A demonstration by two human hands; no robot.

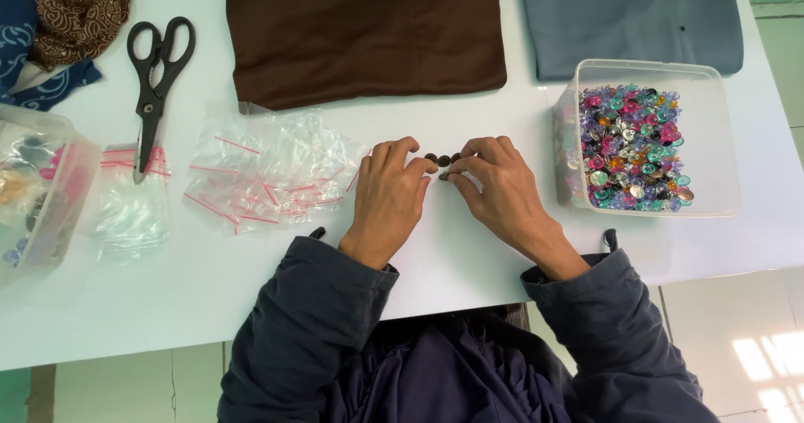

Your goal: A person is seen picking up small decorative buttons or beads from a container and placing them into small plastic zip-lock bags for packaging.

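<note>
Left hand (387, 193) and right hand (502, 190) pinched on dark buttons (444, 162) on table (126, 306), just left of clear button box (720, 138); few gathered, zip bags (268, 176) beyond left hand unfilled.

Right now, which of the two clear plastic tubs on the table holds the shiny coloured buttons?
The square clear tub beside the right hand, full of shiny pink, blue and purple buttons. The other tub, at the far left edge, holds bagged items.
</note>
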